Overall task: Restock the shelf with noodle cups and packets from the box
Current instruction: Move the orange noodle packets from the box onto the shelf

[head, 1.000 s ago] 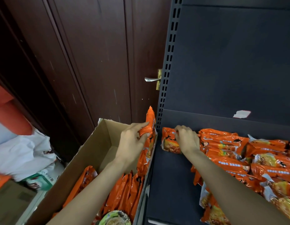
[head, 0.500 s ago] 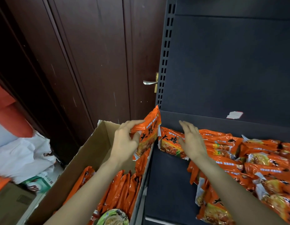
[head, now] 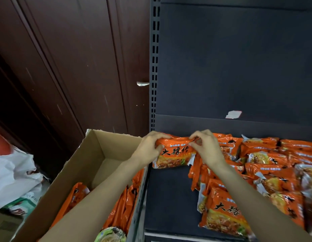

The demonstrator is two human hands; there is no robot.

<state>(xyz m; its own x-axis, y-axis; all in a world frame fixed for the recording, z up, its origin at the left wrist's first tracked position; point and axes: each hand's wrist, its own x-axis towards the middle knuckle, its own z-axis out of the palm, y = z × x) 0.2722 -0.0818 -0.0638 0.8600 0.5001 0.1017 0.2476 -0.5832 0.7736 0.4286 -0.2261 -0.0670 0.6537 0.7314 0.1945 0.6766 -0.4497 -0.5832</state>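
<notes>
An orange noodle packet (head: 174, 155) stands on its long edge at the back left corner of the dark shelf (head: 167, 193), its printed face toward the camera and its lower edge touching the shelf floor. The left hand (head: 148, 149) grips the packet's left end, fingers curled over the top edge and thumb on the front; the right hand (head: 205, 148) pinches its upper right corner with curled fingers. At 3 o'clock from the packet, and spreading down to 5 o'clock, a heap of matching orange packets (head: 267, 165) lies overlapping across the right half of the shelf, the nearest ones just beside the held packet. At 8 o'clock sits an open cardboard box (head: 92, 151), hard against the shelf's left edge, with more packets standing on end (head: 123, 206) inside and a noodle cup (head: 110, 235) at its near end. At 12 o'clock rises the shelf's back panel with a perforated upright (head: 153, 67). At 10 o'clock is a dark wooden door (head: 78, 58) with a metal handle (head: 142, 83), and at 9 o'clock a white plastic bag (head: 13, 173) lies on the floor.
</notes>
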